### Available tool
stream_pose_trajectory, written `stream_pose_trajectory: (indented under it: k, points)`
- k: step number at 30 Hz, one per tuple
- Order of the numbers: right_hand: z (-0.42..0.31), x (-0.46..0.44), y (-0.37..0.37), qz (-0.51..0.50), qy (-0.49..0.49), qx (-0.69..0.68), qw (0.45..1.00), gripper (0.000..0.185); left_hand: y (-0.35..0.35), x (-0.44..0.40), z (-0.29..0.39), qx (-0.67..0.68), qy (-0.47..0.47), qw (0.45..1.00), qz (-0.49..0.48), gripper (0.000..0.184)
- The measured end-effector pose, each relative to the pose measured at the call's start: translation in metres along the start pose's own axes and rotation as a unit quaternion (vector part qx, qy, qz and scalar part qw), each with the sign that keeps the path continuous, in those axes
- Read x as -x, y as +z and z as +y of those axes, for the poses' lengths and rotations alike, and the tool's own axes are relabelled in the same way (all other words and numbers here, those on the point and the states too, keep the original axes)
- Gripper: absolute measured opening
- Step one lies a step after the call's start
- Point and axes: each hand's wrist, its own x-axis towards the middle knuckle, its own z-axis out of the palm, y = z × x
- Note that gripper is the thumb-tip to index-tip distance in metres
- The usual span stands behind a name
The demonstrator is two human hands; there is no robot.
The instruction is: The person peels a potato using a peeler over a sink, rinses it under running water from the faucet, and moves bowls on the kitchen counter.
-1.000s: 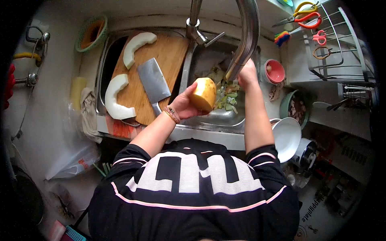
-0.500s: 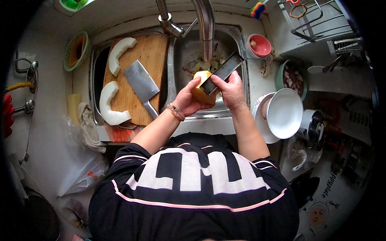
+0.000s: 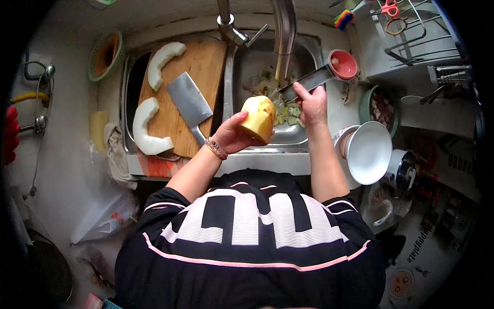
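Note:
My left hand is wrapped round a large yellow potato-like vegetable, mostly peeled, with brown patches on its upper side. It is held up over the front of the sink. My right hand grips a long, flat, dark metal tool that looks like a grater or peeler. The tool is tilted over the sink's right side, apart from the vegetable. Below both hands, pale green and brownish scraps lie in the metal sink.
Left of the sink, a wooden cutting board bears a cleaver and two white curved melon pieces. A faucet hangs over the sink. At the right are a pink bowl, a green bowl of meat and a white bowl.
The metal tool has come away from the vegetable, moving right and up with my right hand. My left hand has turned the vegetable upright, showing its yellow side. The whole view has shifted slightly.

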Motion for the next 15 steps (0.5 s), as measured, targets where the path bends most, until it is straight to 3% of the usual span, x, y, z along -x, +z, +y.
stream_pose_trajectory:
  k: [2, 8, 10, 11, 12, 15]
  points:
    - [-0.021, 0.029, 0.026, -0.073, 0.069, -0.06, 0.993, 0.029, -0.002, 0.0, 0.0, -0.007, 0.002, 1.0, -0.002, 0.068]
    - [-0.007, 0.039, 0.039, -0.157, 0.056, -0.076, 0.983, 0.031, 0.006, 0.001, 0.003, -0.096, 0.026, 0.995, 0.0, 0.073]
    - [0.017, 0.003, 0.013, -0.015, 0.048, 0.03, 0.998, 0.029, 0.008, 0.004, 0.002, -0.111, 0.028, 0.993, -0.023, 0.078]
    - [0.019, -0.001, 0.002, 0.053, 0.043, 0.168, 0.983, 0.025, 0.017, 0.007, 0.001, -0.156, 0.058, 0.985, -0.042, 0.085]
    - [0.045, -0.013, -0.019, 0.084, 0.112, 0.129, 0.982, 0.022, 0.026, 0.009, 0.002, -0.136, 0.042, 0.989, -0.041, 0.089]
    - [0.043, -0.017, -0.015, 0.063, 0.055, 0.056, 0.995, 0.022, 0.031, 0.0, 0.008, -0.069, 0.024, 0.996, -0.051, 0.082]
